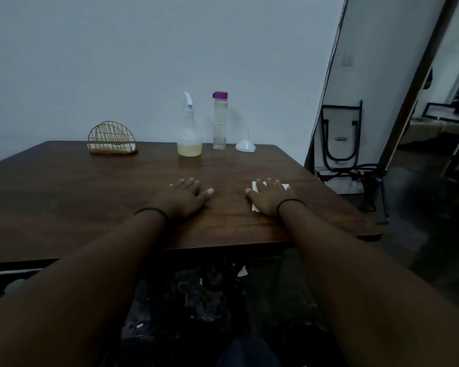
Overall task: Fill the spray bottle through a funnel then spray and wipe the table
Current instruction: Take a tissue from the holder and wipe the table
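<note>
A clear spray bottle (189,139) with a white trigger head stands at the back of the brown table (90,197), with yellowish liquid in its base. Right of it stands a clear bottle (219,123) with a purple cap, nearly empty. A white funnel (245,145) sits upside down beside that bottle. My left hand (184,197) rests flat on the bare wood. My right hand (269,197) lies flat on a white napkin (254,187), with straight fingers pressing it to the table.
A gold wire napkin holder (112,140) with white napkins stands at the back left of the table. A folded black-framed chair (341,136) leans against the wall to the right. An open doorway lies at the far right. The table's front edge is near my forearms.
</note>
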